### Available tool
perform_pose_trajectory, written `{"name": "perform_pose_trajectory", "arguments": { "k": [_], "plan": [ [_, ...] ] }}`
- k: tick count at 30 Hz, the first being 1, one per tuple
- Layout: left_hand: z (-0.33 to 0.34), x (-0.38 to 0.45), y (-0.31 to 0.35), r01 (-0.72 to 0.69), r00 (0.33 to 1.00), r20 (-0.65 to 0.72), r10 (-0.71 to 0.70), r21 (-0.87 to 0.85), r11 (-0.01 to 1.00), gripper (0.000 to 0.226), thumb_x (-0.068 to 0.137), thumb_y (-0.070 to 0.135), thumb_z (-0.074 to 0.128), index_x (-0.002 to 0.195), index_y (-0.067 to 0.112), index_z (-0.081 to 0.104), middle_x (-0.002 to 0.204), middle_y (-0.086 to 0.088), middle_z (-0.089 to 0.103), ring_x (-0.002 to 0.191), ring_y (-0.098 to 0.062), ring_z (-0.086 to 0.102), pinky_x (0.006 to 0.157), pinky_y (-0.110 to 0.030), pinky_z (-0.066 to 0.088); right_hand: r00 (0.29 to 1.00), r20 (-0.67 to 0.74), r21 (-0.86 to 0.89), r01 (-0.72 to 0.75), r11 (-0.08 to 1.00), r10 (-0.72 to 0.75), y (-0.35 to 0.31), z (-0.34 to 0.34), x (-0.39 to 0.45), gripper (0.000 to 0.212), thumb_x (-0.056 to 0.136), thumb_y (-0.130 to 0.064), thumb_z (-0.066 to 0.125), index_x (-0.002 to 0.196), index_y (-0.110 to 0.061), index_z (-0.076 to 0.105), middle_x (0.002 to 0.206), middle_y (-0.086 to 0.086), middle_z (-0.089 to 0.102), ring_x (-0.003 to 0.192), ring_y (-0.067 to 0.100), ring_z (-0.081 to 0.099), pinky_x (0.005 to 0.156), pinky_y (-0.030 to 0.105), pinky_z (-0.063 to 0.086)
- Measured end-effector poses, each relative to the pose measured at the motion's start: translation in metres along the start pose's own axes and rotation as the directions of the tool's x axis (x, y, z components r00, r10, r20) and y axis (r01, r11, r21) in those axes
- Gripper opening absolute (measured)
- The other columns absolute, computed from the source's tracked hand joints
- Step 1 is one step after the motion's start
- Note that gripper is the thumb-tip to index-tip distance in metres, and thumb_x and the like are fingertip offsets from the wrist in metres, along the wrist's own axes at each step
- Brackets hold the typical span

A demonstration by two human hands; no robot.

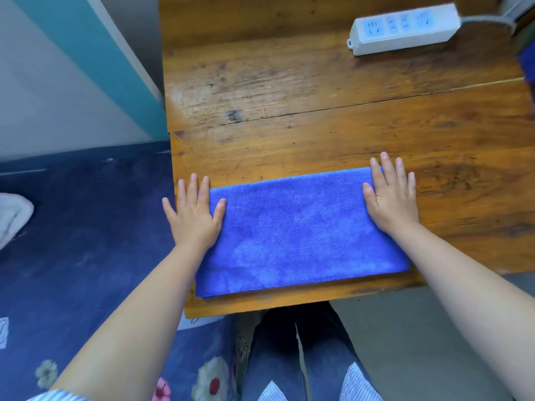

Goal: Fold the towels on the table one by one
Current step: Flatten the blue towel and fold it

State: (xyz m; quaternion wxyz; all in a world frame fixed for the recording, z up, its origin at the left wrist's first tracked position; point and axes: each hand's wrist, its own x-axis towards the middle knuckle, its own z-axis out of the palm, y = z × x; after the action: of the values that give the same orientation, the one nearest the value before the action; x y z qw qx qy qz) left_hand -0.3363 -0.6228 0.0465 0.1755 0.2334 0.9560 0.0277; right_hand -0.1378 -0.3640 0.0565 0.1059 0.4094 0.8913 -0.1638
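A blue towel [295,230] lies folded into a long rectangle near the front edge of the wooden table [318,111]. My left hand [194,215] presses flat on the towel's left end, fingers spread, partly over the table's left edge. My right hand [390,195] lies flat on the towel's right end, fingers spread and reaching past its far edge. Neither hand grips the cloth.
A white power strip [405,28] with its grey cable lies at the back right of the table. A sliver of something blue [528,65] shows at the right edge. A dark blue floral bedspread [86,241] is on the left, with a white cloth [11,218] on it.
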Motion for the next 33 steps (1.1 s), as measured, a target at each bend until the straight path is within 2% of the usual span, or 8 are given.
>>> {"name": "perform_pose_trajectory", "arguments": {
  "k": [5,9,12,18,25,27,30,33],
  "plan": [
    [-0.005,-0.011,0.020,-0.147,0.988,-0.036,0.151,0.092,0.985,0.061,0.094,0.041,0.035,0.147,0.017,0.015,0.157,-0.004,0.005,0.145,-0.022,-0.001,0.112,-0.052,-0.002,0.994,-0.070,0.195,-0.066,0.979,0.081,0.006,-0.004,-0.017,0.056,0.094,-0.015,0.040,0.143,-0.004,0.016,0.154,0.013,0.012,0.143,0.026,0.007,0.115,0.038,0.002],
    [-0.001,-0.021,0.057,-0.406,0.913,-0.014,0.408,0.068,0.911,0.060,0.094,0.037,0.041,0.146,0.015,0.021,0.156,-0.004,0.012,0.145,-0.024,0.003,0.114,-0.046,-0.002,0.972,-0.114,0.249,-0.171,0.953,0.204,0.003,-0.002,-0.054,0.055,0.089,-0.013,0.050,0.138,0.002,0.029,0.144,0.020,0.034,0.136,0.033,0.027,0.110,0.043,0.019],
    [0.010,-0.028,0.083,-0.519,0.854,0.064,0.516,0.040,0.854,0.060,0.094,0.038,0.040,0.146,0.018,0.020,0.156,-0.001,0.011,0.145,-0.022,0.002,0.114,-0.041,-0.005,0.963,-0.067,0.209,-0.241,0.948,0.260,0.004,0.002,-0.081,0.058,0.088,-0.016,0.053,0.138,0.000,0.030,0.141,0.018,0.039,0.131,0.033,0.032,0.106,0.043,0.025],
    [0.028,-0.032,0.102,-0.456,0.889,0.099,0.447,0.097,0.885,0.062,0.093,0.049,0.032,0.147,0.024,0.014,0.157,0.002,0.003,0.145,-0.019,-0.005,0.111,-0.050,-0.011,0.959,0.027,0.018,-0.284,0.959,0.283,0.002,0.006,-0.112,0.067,0.085,-0.026,0.059,0.140,-0.006,0.026,0.134,0.013,0.044,0.119,0.034,0.042,0.093,0.044,0.034],
    [0.028,-0.039,0.106,-0.426,0.902,0.149,0.406,0.146,0.893,0.080,0.083,0.066,0.030,0.147,0.025,0.006,0.157,0.002,-0.004,0.144,-0.021,-0.009,0.110,-0.058,-0.005,0.919,0.086,0.137,-0.394,0.909,0.385,-0.003,0.003,-0.105,0.071,0.087,-0.026,0.056,0.143,-0.008,0.016,0.129,0.016,0.047,0.121,0.032,0.041,0.096,0.040,0.032],
    [0.028,-0.043,0.108,-0.406,0.910,0.142,0.389,0.111,0.907,0.077,0.083,0.065,0.034,0.147,0.029,0.009,0.157,0.002,-0.004,0.144,-0.021,-0.009,0.110,-0.057,-0.006,0.909,0.071,0.168,-0.417,0.893,0.411,0.000,0.003,-0.105,0.066,0.086,-0.024,0.059,0.139,-0.007,0.025,0.127,0.013,0.053,0.121,0.030,0.041,0.094,0.039,0.030],
    [0.028,-0.051,0.108,-0.335,0.936,0.100,0.337,-0.035,0.941,0.072,0.083,0.061,0.044,0.144,0.035,0.017,0.157,0.001,0.000,0.144,-0.021,-0.008,0.110,-0.057,-0.007,0.911,0.007,0.215,-0.405,0.889,0.413,0.004,0.002,-0.105,0.039,0.084,-0.020,0.061,0.119,-0.006,0.050,0.116,0.013,0.059,0.114,0.030,0.044,0.088,0.038,0.029],
    [0.029,-0.050,0.110,-0.338,0.935,0.105,0.339,-0.024,0.941,0.071,0.081,0.062,0.045,0.143,0.038,0.020,0.157,0.003,-0.001,0.144,-0.020,-0.009,0.110,-0.057,-0.009,0.918,-0.062,0.259,-0.364,0.895,0.391,0.008,-0.001,-0.101,0.029,0.084,-0.017,0.059,0.110,-0.004,0.059,0.111,0.014,0.060,0.110,0.030,0.046,0.086,0.037,0.028]
  ]
}}
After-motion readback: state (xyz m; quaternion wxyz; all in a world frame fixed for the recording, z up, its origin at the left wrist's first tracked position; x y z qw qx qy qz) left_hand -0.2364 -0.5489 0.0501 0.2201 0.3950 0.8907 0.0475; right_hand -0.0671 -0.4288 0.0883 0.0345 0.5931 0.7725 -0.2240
